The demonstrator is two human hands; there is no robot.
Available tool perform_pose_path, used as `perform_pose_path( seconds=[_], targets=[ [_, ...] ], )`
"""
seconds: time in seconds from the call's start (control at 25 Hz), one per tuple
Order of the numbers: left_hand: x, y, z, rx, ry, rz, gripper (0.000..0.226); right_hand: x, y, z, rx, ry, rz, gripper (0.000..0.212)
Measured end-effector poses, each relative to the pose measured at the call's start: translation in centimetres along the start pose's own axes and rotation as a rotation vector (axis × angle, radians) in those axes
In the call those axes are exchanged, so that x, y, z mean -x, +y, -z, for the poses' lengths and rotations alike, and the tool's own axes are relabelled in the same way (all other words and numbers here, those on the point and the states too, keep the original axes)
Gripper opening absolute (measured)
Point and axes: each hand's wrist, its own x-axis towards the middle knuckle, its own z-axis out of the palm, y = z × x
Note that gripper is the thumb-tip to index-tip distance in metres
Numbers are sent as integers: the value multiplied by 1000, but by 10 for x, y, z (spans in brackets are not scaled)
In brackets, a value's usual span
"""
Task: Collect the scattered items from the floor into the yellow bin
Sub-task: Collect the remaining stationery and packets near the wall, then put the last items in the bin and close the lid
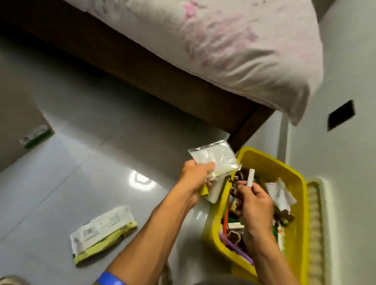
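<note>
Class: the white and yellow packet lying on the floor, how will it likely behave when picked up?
The packet looks soft and creased, so it probably sags rather than staying stiff. It lies flat, so it is unlikely to roll. Its glossy wrap may be slippery.

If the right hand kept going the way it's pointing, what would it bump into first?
The right hand, pinching a small white stick, hangs over the yellow bin and points toward its far end. It would probably meet the clutter heaped there first, then the far wall; depth is unclear.

Floor [80,151]: glossy grey tile. Lying on it: yellow bin [296,184] at right, by the wall; white-and-yellow packet [104,231] lying flat, well left of it; green-and-white packet [36,137] at far left.
</note>
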Motion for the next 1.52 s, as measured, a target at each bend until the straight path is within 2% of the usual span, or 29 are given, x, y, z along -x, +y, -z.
perform_pose_path(
  seconds=[0.12,0.2,0.28,0.36,0.44,0.52,0.64,0.72,0.8,0.88,0.96,1.04,1.12,1.2,1.28,1.36,1.44,1.52],
  targets=[
    [7,-14,-75,36,-118,113,19,-20,-11,61,5,143,12,14],
    [9,-22,-95,-95,-203,147,25,-30,-13,79,63,106,20,18],
    [4,-34,-94,-234,-210,140,28,-33,-8,83,137,66,16,27],
    [0,-37,-75,-169,-173,115,23,-30,0,71,160,8,3,38],
    [-3,-36,-38,-146,-52,22,28,-20,8,39,214,-100,24,44],
    [-6,-43,9,-274,81,-48,44,-8,20,-1,285,-245,80,46],
    [-9,-66,112,-615,302,-101,55,21,52,-81,394,-525,187,53],
    [-12,-89,183,-1003,426,17,74,36,83,-130,501,-703,233,60],
    [-11,-116,240,-1376,386,212,102,43,119,-167,692,-869,287,72],
    [-8,-143,279,-1485,281,310,116,45,154,-195,965,-1039,405,87],
    [-9,-159,299,-1430,295,219,114,45,181,-213,1196,-1135,618,98],
    [-13,-154,301,-1357,343,40,103,40,192,-219,1312,-1151,763,103],
    [-15,-136,288,-1372,305,-189,90,34,180,-215,1322,-1122,759,102],
    [-13,-104,266,-1417,221,-444,80,26,145,-195,1184,-996,727,89],
    [-13,-71,228,-1378,117,-668,82,17,104,-151,1003,-713,801,72],
    [-15,-45,176,-1272,90,-798,92,11,69,-93,909,-355,821,66],
    [-14,-32,113,-1212,94,-846,94,7,46,-34,867,-43,706,69],
    [-15,-31,59,-1338,6,-911,86,0,32,10,880,73,518,74]
  ],
)
